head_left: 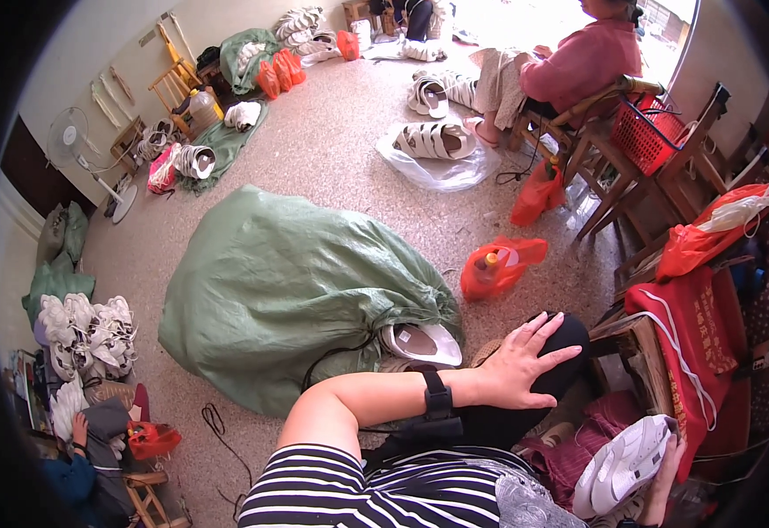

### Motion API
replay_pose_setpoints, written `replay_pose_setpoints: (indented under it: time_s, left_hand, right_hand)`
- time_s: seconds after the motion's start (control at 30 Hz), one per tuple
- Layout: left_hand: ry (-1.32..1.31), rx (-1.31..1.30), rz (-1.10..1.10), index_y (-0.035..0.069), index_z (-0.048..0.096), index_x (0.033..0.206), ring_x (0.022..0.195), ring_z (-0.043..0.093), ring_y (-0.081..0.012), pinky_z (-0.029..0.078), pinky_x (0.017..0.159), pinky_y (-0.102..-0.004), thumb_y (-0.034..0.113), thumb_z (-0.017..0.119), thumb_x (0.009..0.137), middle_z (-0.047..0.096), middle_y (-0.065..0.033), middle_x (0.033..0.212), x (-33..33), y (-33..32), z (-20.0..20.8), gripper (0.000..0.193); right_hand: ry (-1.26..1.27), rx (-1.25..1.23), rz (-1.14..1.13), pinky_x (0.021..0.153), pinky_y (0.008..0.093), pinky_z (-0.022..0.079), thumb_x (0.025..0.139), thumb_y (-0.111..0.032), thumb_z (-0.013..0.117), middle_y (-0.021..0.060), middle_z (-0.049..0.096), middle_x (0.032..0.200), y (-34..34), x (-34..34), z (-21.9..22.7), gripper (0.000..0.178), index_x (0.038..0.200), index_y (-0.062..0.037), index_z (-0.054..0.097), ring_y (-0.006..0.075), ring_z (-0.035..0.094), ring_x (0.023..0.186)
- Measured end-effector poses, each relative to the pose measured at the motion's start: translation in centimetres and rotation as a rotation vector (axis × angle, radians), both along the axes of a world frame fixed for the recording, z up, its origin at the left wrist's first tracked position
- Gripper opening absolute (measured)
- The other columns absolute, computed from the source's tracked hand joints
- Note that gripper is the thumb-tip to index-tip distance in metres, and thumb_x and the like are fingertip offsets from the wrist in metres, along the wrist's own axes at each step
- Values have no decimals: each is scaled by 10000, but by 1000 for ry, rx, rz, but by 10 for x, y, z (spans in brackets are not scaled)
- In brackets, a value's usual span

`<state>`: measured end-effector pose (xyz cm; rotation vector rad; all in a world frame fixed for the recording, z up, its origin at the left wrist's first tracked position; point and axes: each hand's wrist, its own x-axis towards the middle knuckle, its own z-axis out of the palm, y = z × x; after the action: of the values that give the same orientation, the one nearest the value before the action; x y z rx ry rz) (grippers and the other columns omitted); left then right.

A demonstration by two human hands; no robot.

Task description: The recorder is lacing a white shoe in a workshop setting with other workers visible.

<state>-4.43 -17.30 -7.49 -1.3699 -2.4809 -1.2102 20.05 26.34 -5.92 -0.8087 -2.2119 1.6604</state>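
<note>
My left hand (pixel 530 365) lies spread over my dark-trousered knee (pixel 569 339), fingers apart and holding nothing. A black strap with a small device (pixel 438 400) circles that wrist. At the lower right, my right hand (pixel 663 471) grips white sneakers (pixel 624 462) from their right side; its fingers are partly hidden behind them. The sneakers seem to be two, lying close together, above a dark red cloth (pixel 569 444). Left of my knee, a white shoe piece (pixel 424 343) shows at the gathered mouth of a big green woven sack (pixel 288 264).
A red plastic bag with a bottle (pixel 490 267) stands beyond my knee. Right of me are a wooden box (pixel 635 348) and a red cloth bag (pixel 684 326). Another person (pixel 578 66) sits far right near white shoe parts (pixel 433 141). More shoe parts (pixel 85 334) are piled left.
</note>
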Motion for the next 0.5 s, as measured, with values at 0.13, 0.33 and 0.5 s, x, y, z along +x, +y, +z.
replay_pose_setpoints:
  time_s: [0.13, 0.33, 0.5]
  left_hand:
    - [6, 12, 2, 254, 381, 1487, 1432, 172, -459, 237, 1132, -564, 464, 723, 754, 143, -234, 1574, 1, 0, 0, 836]
    - [0, 12, 12, 254, 380, 1487, 1432, 168, -462, 234, 1133, -563, 456, 726, 754, 142, -232, 1573, 2, -3, 2, 836]
    - [-4, 8, 17, 254, 372, 1491, 1432, 168, -460, 228, 1132, -569, 464, 719, 765, 143, -232, 1573, 2, -4, 2, 832]
  right_hand:
    - [0, -4, 8, 969, 335, 419, 996, -370, 514, 109, 520, 1230, -1, -6, 0, 478, 1308, -22, 413, 193, 531, 1105]
    - [-3, -11, 21, 969, 335, 418, 997, -370, 514, 108, 520, 1229, 0, -13, -1, 475, 1307, -24, 413, 192, 530, 1105]
    - [-7, -16, 25, 969, 335, 418, 997, -369, 513, 108, 519, 1229, 0, -14, -1, 472, 1305, -27, 414, 192, 530, 1106]
